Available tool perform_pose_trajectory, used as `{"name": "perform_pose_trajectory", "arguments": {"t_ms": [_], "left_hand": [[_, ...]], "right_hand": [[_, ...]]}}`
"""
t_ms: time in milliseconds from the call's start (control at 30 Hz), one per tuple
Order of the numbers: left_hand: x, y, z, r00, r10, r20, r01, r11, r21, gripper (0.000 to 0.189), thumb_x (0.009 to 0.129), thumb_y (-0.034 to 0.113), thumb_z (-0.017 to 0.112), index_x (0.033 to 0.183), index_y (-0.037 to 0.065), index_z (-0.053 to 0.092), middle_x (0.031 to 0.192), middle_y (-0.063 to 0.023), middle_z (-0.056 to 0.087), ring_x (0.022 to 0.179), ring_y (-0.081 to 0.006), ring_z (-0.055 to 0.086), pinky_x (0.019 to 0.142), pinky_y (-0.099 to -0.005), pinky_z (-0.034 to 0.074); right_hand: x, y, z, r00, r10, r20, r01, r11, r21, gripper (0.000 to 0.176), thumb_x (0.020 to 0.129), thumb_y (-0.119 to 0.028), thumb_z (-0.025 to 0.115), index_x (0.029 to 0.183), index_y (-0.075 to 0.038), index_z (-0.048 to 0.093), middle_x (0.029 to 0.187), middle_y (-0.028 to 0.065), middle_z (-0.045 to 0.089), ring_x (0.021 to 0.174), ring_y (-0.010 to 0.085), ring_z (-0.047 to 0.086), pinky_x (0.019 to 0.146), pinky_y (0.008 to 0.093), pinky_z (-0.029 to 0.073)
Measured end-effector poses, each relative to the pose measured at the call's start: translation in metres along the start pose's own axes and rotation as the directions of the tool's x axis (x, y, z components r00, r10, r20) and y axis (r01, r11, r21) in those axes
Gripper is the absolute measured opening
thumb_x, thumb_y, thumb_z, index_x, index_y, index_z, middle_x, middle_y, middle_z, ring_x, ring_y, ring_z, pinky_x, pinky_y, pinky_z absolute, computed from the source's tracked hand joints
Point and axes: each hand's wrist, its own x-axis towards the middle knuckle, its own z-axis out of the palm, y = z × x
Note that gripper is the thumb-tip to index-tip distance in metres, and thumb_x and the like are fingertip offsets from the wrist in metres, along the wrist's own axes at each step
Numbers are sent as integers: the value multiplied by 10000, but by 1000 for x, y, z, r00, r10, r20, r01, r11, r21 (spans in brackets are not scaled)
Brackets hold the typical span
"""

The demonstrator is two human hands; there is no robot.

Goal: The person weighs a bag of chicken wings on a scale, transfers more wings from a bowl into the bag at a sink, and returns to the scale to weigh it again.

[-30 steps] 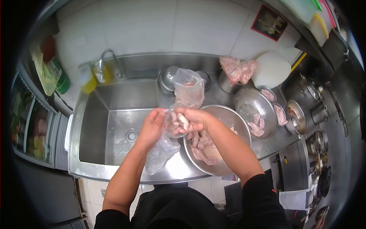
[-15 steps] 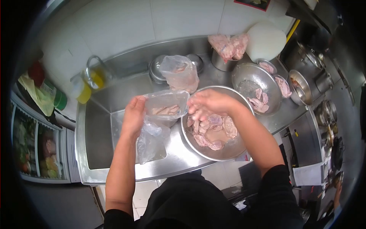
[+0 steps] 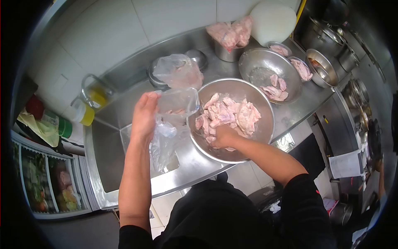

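Note:
My left hand (image 3: 144, 114) grips the edge of a clear plastic bag (image 3: 178, 99), its mouth held wide over the metal ledge. A few pale raw meat pieces (image 3: 176, 111) show inside it. My right hand (image 3: 224, 137) is down in a large steel bowl (image 3: 268, 124), among raw chicken pieces (image 3: 222, 114). Its fingertips are hidden by the meat, so their grip does not show. Below the bag, more crumpled clear plastic (image 3: 161, 145) hangs beside my left wrist.
Behind the bag stand another filled plastic bag (image 3: 176, 70) and stacked metal bowls (image 3: 155, 79). A second steel bowl (image 3: 257, 58) holds several chicken pieces. Bagged meat (image 3: 230, 33) tops a metal pot (image 3: 228, 54). The sink (image 3: 107, 153) and faucet (image 3: 85, 87) are at left.
My right hand has moved from beside the bag's mouth down into the bowl of chicken. My left hand still holds the bag. The whole view has shifted and tilted slightly.

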Motion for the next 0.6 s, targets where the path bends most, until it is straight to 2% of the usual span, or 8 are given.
{"name": "perform_pose_trajectory", "arguments": {"t_ms": [67,167,267,367,467,567,600], "left_hand": [[-3,-3,1,1000,-2,-30,0,998,-55,233,990,282,518,1023,73,613,690,42,447,628,-68,413,578,-241,375],[-8,-4,-4,999,-33,-10,32,990,-140,228,992,289,524,1028,78,601,664,38,442,565,-77,412,526,-256,388],[-9,-9,-11,1000,-18,-22,14,987,-157,228,992,296,529,1021,79,592,650,35,439,530,-81,410,486,-267,387],[-12,-9,-15,999,-45,-26,40,987,-158,227,994,295,530,1016,78,592,652,36,443,541,-76,413,493,-259,381],[-12,-13,-16,998,-45,-38,39,986,-160,226,992,293,531,1014,77,597,658,35,450,549,-74,419,492,-257,376],[-13,-15,-19,999,-28,-40,22,988,-150,226,990,285,530,1007,74,606,673,33,462,568,-73,427,505,-252,374],[-14,-15,-20,999,-31,-35,25,988,-154,226,990,283,528,1005,73,609,677,33,465,573,-72,428,510,-250,375]], "right_hand": [[11,17,17,989,-128,-69,128,992,-10,484,683,-310,751,1002,40,651,966,238,674,941,371,653,815,432,515],[15,22,16,950,-277,144,295,947,-126,478,666,-227,734,1051,27,608,957,231,666,918,362,653,785,415,517],[-1,12,-6,905,-223,362,258,965,-51,490,668,-198,729,1083,17,580,972,232,659,950,346,643,787,406,508],[-10,16,-15,901,-169,400,180,984,10,631,660,-213,741,1187,54,519,1080,257,631,1024,369,625,828,412,504],[-4,27,-2,923,-235,306,222,972,77,756,665,-211,745,1284,68,413,1085,286,614,1034,367,620,846,405,499],[-8,12,1,954,-300,11,289,926,242,837,694,-217,732,1360,82,323,1098,308,603,1042,387,613,876,404,492],[-9,4,1,960,-273,-61,280,925,258,846,705,-210,723,1381,75,301,1103,303,607,1054,386,610,894,399,485]]}}
